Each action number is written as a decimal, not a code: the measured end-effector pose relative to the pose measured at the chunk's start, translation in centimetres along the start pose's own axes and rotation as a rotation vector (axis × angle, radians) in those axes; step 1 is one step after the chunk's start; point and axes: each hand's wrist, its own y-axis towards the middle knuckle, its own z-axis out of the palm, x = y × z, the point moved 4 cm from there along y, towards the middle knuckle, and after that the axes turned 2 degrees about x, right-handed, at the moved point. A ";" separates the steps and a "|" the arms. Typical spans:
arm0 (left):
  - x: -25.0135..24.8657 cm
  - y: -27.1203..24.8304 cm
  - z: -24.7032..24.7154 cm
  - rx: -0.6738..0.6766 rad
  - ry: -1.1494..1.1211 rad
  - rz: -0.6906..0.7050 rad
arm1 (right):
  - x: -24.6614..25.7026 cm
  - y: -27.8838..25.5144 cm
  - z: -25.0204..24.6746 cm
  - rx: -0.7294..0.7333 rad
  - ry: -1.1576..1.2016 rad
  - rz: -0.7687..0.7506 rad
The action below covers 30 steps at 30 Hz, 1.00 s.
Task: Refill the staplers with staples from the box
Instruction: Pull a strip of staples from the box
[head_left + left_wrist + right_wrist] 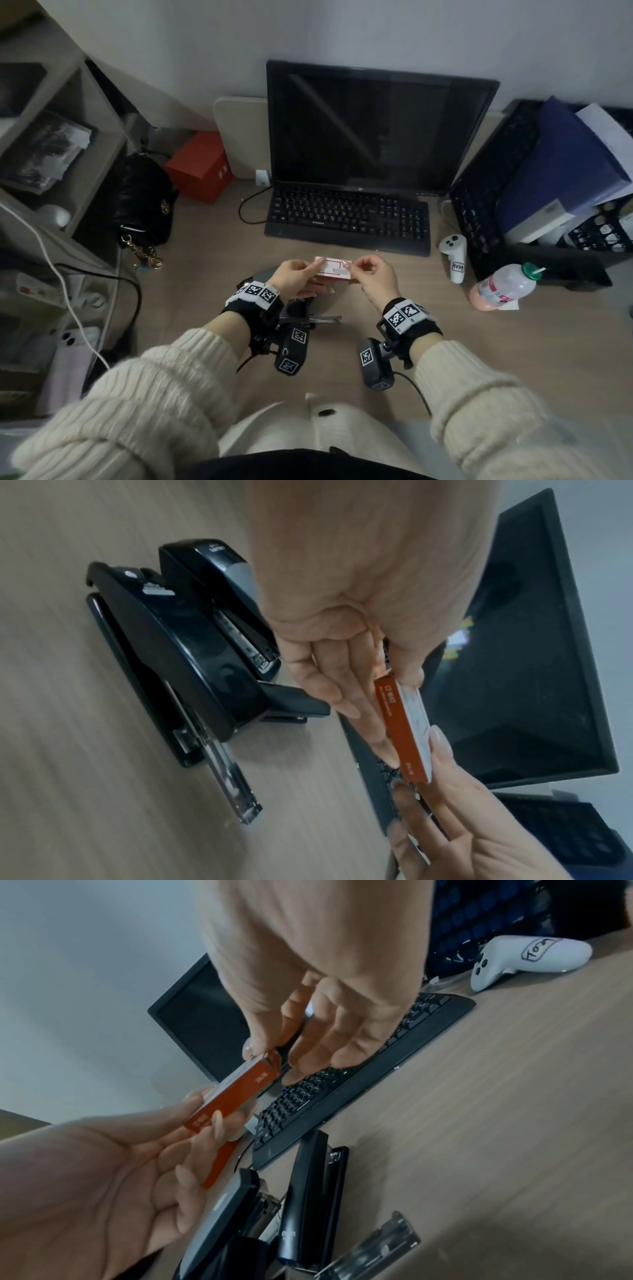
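Both my left hand (297,277) and right hand (374,273) are pinching the staple box (334,269) over the staplers (192,653); I'm opening it, next I need a strip out.

We count two black staplers (164,653) lying on the tabletop (513,342), one box of staples (334,269), one keyboard (347,219), one monitor (376,126), one white controller (454,251), one bottle (503,286), one black handbag (144,198) and one red box (200,166).
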 end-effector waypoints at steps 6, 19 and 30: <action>-0.5 -0.2 0.4 -0.026 -0.079 -0.001 | 0.6 -0.3 0.1 -0.035 0.077 -0.010; -1.8 -1.1 0.1 0.044 -0.127 -0.018 | 1.2 0.1 0.4 0.055 0.147 0.030; -2.7 -1.8 0.5 0.129 -0.079 -0.030 | 1.3 -0.4 0.6 0.161 0.161 0.062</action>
